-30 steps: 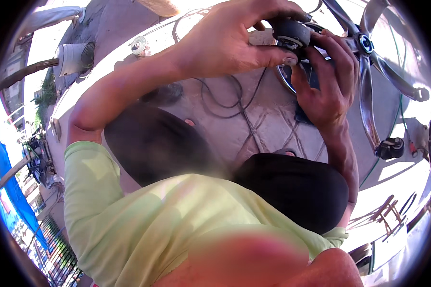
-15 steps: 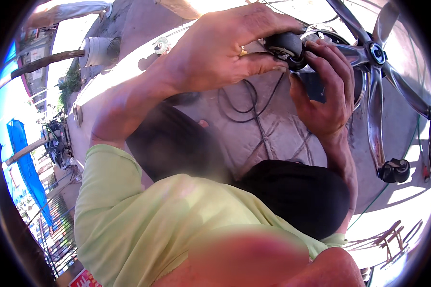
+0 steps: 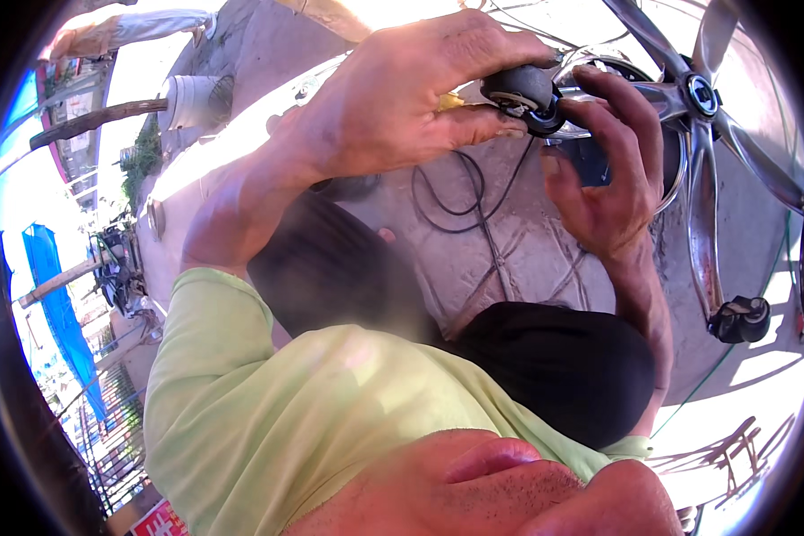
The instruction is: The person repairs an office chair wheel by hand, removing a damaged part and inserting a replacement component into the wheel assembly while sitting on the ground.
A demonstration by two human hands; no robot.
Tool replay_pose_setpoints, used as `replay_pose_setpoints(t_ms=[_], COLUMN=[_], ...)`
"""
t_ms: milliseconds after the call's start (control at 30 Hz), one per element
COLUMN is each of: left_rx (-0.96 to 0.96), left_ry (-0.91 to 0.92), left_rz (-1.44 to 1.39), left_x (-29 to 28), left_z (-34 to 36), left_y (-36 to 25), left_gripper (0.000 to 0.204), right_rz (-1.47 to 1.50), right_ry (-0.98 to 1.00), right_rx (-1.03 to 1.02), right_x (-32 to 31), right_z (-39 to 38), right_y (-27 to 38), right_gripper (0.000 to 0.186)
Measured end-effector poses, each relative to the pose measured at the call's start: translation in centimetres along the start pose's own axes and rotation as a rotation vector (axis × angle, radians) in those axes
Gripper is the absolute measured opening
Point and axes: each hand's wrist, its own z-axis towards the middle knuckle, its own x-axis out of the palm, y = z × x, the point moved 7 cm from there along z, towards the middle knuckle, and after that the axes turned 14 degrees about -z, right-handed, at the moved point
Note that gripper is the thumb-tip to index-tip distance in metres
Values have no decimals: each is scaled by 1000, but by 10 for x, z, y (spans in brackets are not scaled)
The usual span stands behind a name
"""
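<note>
A black caster wheel (image 3: pixel 520 87) is pinched between the thumb and fingers of my left hand (image 3: pixel 420 89), at the end of a leg of a shiny metal five-legged chair base (image 3: pixel 704 165). Whether the caster is seated on that leg is hidden by the fingers. Just right of it my right hand (image 3: pixel 612 156) has its fingers curled but apart, with nothing seen between them. Its fingertips are close to the caster and the leg. Another black caster (image 3: pixel 740 320) sits on the leg that points toward me. The base's hub (image 3: pixel 701 96) is at the upper right.
Beneath the base lies a round dark thing with a shiny rim (image 3: pixel 683 170). A black cable (image 3: pixel 484 219) loops over the concrete ground. At the upper left stands a white bucket (image 3: pixel 192 100), with a wooden stick (image 3: pixel 98 123) beside it. A blue tarp (image 3: pixel 58 308) hangs at far left.
The caster has shifted slightly left and turned in my left hand. My right hand's fingers have spread and moved slightly off the caster.
</note>
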Motion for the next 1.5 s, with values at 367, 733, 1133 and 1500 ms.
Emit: replay_pose_setpoints(t_ms=[367, 733, 1133, 1500], left_rx=[-87, -36, -38, -46], left_ry=[-71, -72, -67, -46], left_rz=[59, 97, 191, 171], left_x=[7, 7, 5, 6], left_z=[-4, -3, -6, -3], left_y=[-3, -6, -2, -5], left_gripper=[58, 58, 57, 57], right_rz=[-185, -39, 17, 39], right_ry=[-10, -41, -88, -109], right_rx=[-124, -35, -43, 42], right_x=[1, 9, 11, 6], right_z=[7, 4, 0, -8], right_y=[8, 3, 1, -5], right_gripper=[41, 49, 47, 53])
